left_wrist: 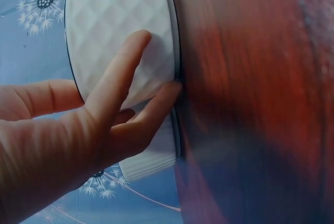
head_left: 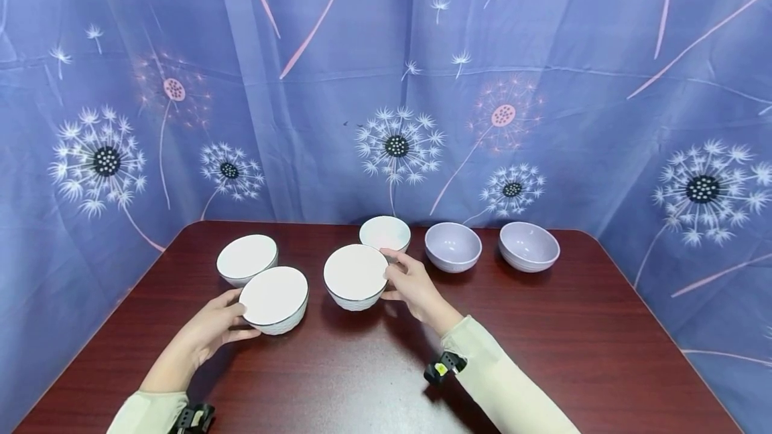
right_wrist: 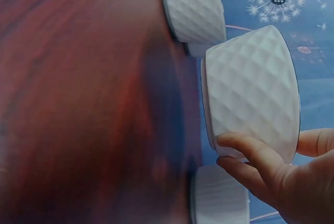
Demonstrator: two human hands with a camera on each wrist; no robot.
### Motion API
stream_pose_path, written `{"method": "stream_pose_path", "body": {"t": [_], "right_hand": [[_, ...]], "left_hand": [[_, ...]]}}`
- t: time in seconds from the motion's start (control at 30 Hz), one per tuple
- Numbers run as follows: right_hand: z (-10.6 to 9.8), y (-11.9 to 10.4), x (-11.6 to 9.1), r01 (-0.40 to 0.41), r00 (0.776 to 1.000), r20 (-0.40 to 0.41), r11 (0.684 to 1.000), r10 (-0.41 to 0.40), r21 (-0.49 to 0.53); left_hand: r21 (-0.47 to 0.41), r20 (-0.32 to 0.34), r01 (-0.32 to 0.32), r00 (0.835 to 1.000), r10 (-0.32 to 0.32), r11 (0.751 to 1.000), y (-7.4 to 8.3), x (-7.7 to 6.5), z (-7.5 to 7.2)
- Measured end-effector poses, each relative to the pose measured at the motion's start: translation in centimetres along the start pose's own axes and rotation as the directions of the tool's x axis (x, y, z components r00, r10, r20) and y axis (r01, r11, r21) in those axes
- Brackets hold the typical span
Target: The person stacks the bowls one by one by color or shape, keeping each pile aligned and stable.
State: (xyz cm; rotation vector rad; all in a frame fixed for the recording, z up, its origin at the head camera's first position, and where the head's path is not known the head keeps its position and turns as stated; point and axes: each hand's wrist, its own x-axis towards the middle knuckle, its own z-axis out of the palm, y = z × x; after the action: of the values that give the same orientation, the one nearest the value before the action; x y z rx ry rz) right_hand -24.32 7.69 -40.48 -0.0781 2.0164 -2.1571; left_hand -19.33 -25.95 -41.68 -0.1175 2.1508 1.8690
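My left hand (head_left: 211, 327) grips the left side of a white bowl (head_left: 275, 300) with a thin dark rim. Quilted diamond relief covers its outside, and its foot (left_wrist: 176, 31) is right at the tabletop in the left wrist view. A matching white bowl (head_left: 356, 277) is in my right hand (head_left: 416, 286), which pinches its right side, thumb and fingers spread from rim to foot. In the right wrist view this quilted bowl (right_wrist: 253, 88) is raised off the table, with a gap under its foot. Both bowls are upright.
Behind the left bowl stands another white bowl (head_left: 247, 256). A pale bowl (head_left: 386, 232) is partly hidden behind the right-hand one. Two lavender bowls, one nearer the middle (head_left: 453, 247) and one farther right (head_left: 529, 246), stand along the back of the brown table (head_left: 543, 340), before a blue dandelion curtain (head_left: 326, 119).
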Motion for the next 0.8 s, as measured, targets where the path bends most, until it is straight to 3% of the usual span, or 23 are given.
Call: {"method": "stream_pose_path", "body": {"t": [0.8], "right_hand": [[-0.4,1.9,-0.7,-0.013,1.0,-0.01,0.999,0.013,-0.032]], "left_hand": [[-0.063,-0.012,-0.021,1.0,0.02,0.998,0.1,-0.1,0.0]]}}
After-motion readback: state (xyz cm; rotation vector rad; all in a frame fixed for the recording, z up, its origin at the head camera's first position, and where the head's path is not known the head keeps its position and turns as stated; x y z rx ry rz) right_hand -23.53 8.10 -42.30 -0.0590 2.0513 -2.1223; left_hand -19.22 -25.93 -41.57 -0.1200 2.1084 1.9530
